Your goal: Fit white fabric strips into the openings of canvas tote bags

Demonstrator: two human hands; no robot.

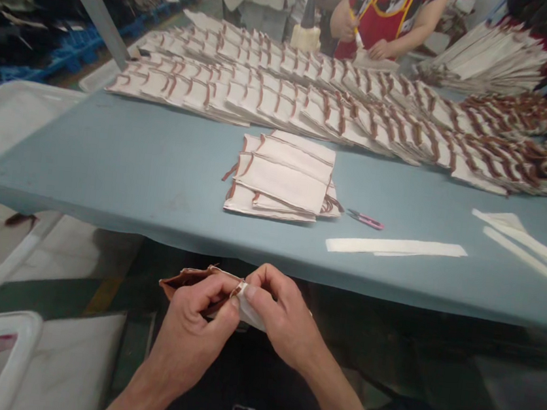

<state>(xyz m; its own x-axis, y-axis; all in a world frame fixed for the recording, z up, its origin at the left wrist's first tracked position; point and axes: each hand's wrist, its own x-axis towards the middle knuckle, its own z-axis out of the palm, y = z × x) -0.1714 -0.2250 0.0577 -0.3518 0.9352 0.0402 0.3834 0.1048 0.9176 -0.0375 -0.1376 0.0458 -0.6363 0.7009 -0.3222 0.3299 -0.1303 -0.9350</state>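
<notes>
Just in front of the table's near edge, both my hands pinch a small fabric pouch, white outside with a brown lining showing at its opening. My left hand grips the brown-edged rim, fingertips closed. Close against it, my right hand pinches the white corner between thumb and fingers. The fingertips of the two hands nearly meet, and most of the pouch is hidden behind them. Beyond them on the table lies a stack of white pouches with brown edging.
Long overlapping rows of brown-edged white pouches cover the back of the blue-green table. Pink thread snips and white strips lie right of the stack. A co-worker in a red apron handles fabric opposite. White bins stand at left.
</notes>
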